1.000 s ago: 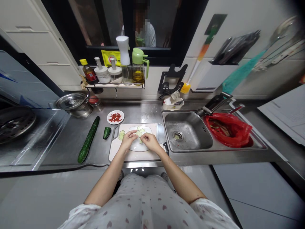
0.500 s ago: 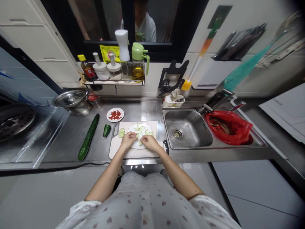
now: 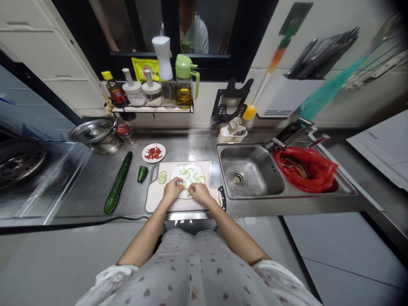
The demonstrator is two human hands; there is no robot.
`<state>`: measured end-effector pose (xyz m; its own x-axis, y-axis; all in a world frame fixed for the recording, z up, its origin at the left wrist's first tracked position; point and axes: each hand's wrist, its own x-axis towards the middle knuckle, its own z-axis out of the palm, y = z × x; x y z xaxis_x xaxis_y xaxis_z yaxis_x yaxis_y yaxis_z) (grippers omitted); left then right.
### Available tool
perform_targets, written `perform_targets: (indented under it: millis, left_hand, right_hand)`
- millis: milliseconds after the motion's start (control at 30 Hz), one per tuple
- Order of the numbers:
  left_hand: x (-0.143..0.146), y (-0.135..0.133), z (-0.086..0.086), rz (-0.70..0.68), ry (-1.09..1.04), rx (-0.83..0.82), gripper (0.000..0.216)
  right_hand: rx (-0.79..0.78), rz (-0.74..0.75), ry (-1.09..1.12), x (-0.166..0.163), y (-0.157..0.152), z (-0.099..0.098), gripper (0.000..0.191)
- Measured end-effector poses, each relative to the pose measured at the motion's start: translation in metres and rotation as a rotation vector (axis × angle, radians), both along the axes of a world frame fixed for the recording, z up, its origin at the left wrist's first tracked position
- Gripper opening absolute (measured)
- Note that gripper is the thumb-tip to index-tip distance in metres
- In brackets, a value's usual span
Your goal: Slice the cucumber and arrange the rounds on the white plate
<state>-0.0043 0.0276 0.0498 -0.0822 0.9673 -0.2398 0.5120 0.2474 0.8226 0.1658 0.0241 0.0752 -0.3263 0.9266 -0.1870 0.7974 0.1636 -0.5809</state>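
Note:
A white plate lies on the pale cutting board, with thin cucumber slices spread in groups over it. Above its near side, my left hand has its fingers closed on a cucumber slice at the fingertips. Close beside it, my right hand is closed too, its fingertips pinched at a slice low on the plate; the fingers partly hide that slice. A short stack of cucumber rounds sits on the board left of the plate. Along the board's right side lies a knife with a black handle.
Left of the board are a cut cucumber piece, a whole cucumber and a small dish of chopped red bits. A steel pot stands behind. To the right is the sink, with a red plastic bag beside it.
My hands have shifted slightly toward me over the plate's near side, the left one turning a little. The plate, slices and other things stay in place.

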Motion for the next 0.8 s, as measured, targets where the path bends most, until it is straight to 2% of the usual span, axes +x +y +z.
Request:
perform_targets:
  millis: [233,467,633,800]
  left_hand:
    - [0.005,0.000,0.002,-0.038,0.133,0.025,0.025]
    - [0.008,-0.005,0.002,-0.174,0.357,0.081,0.024]
    - [0.003,-0.010,0.001,-0.249,0.450,0.116,0.027]
    - [0.000,-0.011,0.000,-0.286,0.519,0.096,0.029]
  right_hand:
    - [0.063,0.029,-0.113,-0.005,-0.001,-0.006,0.018]
    - [0.131,0.076,-0.228,-0.009,-0.006,-0.014,0.019]
    - [0.173,0.109,-0.189,-0.004,-0.013,-0.012,0.023]
    - [0.141,0.168,-0.234,-0.001,-0.021,-0.007,0.028]
